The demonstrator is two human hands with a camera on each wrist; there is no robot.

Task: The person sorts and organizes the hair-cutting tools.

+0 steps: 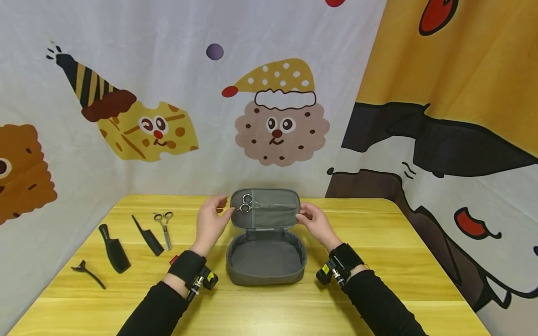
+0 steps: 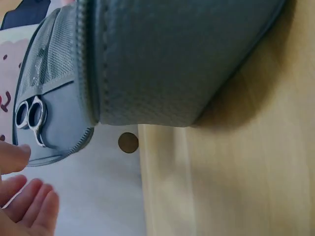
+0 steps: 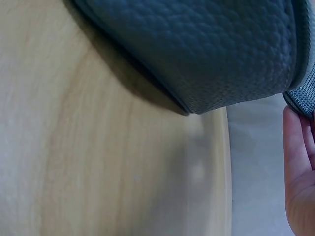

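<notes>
A grey zippered case (image 1: 266, 276) sits with its lid (image 1: 275, 220) raised, and its lower part shows a bare lining. A pair of scissors (image 1: 246, 204) is tucked behind the mesh pocket inside the lid, its finger rings sticking out at the left. My left hand (image 1: 211, 221) is at the lid's left edge; in the left wrist view its thumb (image 2: 14, 158) lies near the lid's corner and the fingers are apart from it. On the opposite edge my right hand (image 1: 316, 225) pinches the lid, thumb in front and fingers (image 3: 295, 142) behind.
Left of the case on the wooden table (image 1: 378, 280) lie thinning-type scissors (image 1: 166, 231), a tail comb (image 1: 150, 238), a wide black comb (image 1: 115, 252) and a black hair clip (image 1: 89, 274). A printed cloth (image 1: 189, 177) hangs behind the table.
</notes>
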